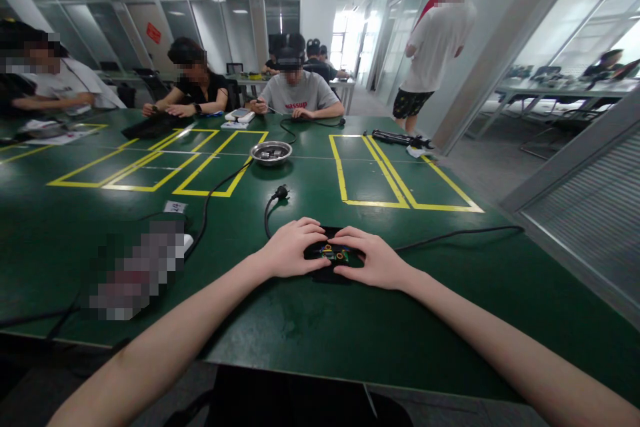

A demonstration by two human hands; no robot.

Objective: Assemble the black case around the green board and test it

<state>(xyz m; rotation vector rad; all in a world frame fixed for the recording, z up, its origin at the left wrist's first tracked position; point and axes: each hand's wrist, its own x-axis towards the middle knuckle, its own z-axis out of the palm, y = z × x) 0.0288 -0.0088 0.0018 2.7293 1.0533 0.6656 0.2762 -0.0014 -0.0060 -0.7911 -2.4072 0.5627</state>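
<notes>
In front of me on the green table lies a black open housing (330, 275) with a small green circuit board (334, 254) inside it. Copper-coloured rings show on the board. From the left side my left hand (294, 250) grips the housing, fingers curled over its far edge and thumb at the near side. My right hand (376, 257) mirrors it on the right, with its thumb close to the other one. Parts of the housing and board are hidden under the fingers. A black cord with a plug (281, 193) runs beside my left hand.
A metal bowl (271, 153) with small parts stands farther back. Left lies a blurred-out object (140, 270) with a cable. Another cord (460, 233) runs right. Yellow tape outlines (375, 203) mark the table. A folded black tripod-like item (400, 139) lies back right. Several people sit opposite.
</notes>
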